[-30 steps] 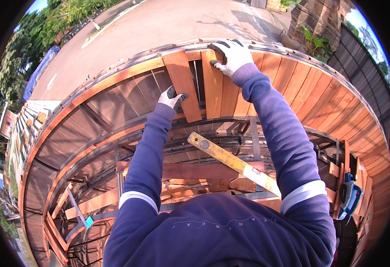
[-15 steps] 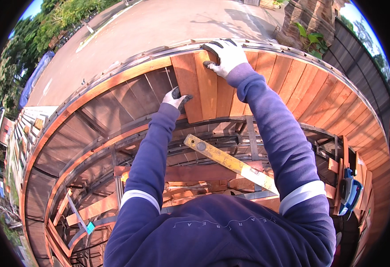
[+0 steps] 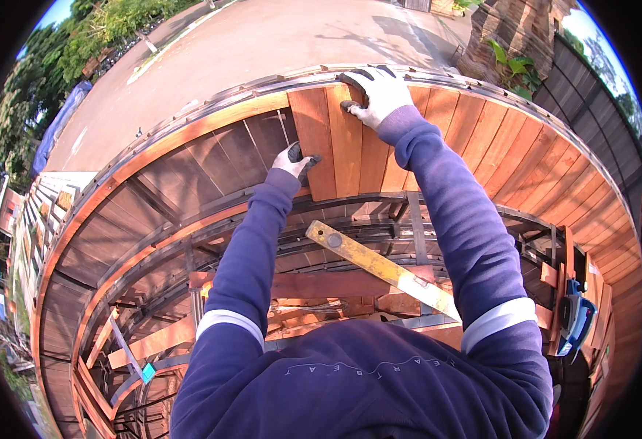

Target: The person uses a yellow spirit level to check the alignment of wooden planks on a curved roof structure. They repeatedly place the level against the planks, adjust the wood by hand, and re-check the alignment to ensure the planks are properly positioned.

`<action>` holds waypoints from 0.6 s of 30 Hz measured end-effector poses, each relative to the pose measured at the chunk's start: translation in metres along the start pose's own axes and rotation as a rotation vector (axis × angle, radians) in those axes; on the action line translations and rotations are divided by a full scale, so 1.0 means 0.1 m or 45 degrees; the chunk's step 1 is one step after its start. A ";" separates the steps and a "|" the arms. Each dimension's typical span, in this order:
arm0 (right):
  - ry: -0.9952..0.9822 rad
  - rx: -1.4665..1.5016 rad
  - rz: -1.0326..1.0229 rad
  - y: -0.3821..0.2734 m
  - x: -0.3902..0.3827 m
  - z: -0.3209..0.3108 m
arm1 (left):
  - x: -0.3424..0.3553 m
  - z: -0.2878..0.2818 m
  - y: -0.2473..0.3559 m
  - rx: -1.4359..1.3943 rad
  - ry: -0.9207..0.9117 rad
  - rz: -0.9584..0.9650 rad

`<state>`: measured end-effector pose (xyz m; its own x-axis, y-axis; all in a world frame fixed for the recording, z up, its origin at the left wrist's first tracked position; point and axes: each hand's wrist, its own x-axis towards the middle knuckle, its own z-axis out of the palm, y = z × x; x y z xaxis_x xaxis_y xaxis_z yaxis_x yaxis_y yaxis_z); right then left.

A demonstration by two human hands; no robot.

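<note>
A curved structure of reddish wood slats fills the view. My gloved left hand (image 3: 295,161) grips the left edge of a loose-looking plank (image 3: 311,128), low on it, and that plank lies against the neighbouring lighter plank (image 3: 346,164). My gloved right hand (image 3: 372,99) has its fingers curled over the outer rim at the top of that lighter plank, thumb bent on the board. To the left the slats give way to the curved orange edge strip (image 3: 211,113) with darker boards (image 3: 226,154) beneath. A yellow spirit level (image 3: 365,260) lies diagonally below both hands.
A blue power tool (image 3: 577,318) rests among offcuts at right. Reddish beams (image 3: 306,282), dark curved frame members and a small cyan object (image 3: 147,373) are below. Beyond the rim lie pavement (image 3: 284,36), a blue tarp (image 3: 57,128), trees, a rocky column (image 3: 496,36) and a dark fence.
The left plank has moved right, closing the dark gap between it and the lighter plank. My left hand moved right with it. My right hand stays on the rim, shifted only slightly.
</note>
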<state>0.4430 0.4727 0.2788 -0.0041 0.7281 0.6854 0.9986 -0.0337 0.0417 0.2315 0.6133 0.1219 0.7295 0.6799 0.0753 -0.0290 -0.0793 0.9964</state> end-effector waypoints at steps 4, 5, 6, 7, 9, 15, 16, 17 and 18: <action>-0.009 -0.015 0.002 -0.05 0.03 0.00 | 0.02 -0.09 -0.15 0.467 0.016 0.005; -0.019 -0.029 0.012 -0.04 0.03 0.00 | 0.01 -0.08 -0.22 0.577 0.039 -0.010; -0.029 -0.044 0.021 -0.04 0.03 -0.01 | -0.01 -0.07 -0.29 0.687 0.062 -0.025; -0.024 -0.036 0.011 -0.04 0.02 -0.01 | -0.03 -0.07 -0.36 0.797 0.085 -0.041; -0.012 -0.022 -0.002 -0.05 0.02 -0.03 | -0.05 -0.04 -0.48 0.769 0.101 -0.084; -0.040 -0.046 0.022 -0.04 0.01 -0.03 | -0.18 0.09 -0.31 0.667 0.067 -0.140; -0.047 -0.053 0.016 -0.04 0.01 -0.03 | -0.17 0.08 -0.37 0.735 0.093 -0.112; -0.050 -0.058 0.005 -0.04 0.01 -0.03 | -0.17 0.06 -0.41 0.805 0.126 -0.081; -0.054 -0.064 -0.005 -0.05 0.02 -0.03 | -0.16 0.04 -0.46 0.875 0.158 -0.050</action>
<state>0.4378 0.4718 0.2822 -0.0048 0.7564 0.6540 0.9946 -0.0640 0.0814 0.2237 0.6033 0.0748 0.6366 0.7666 0.0840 0.4648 -0.4683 0.7515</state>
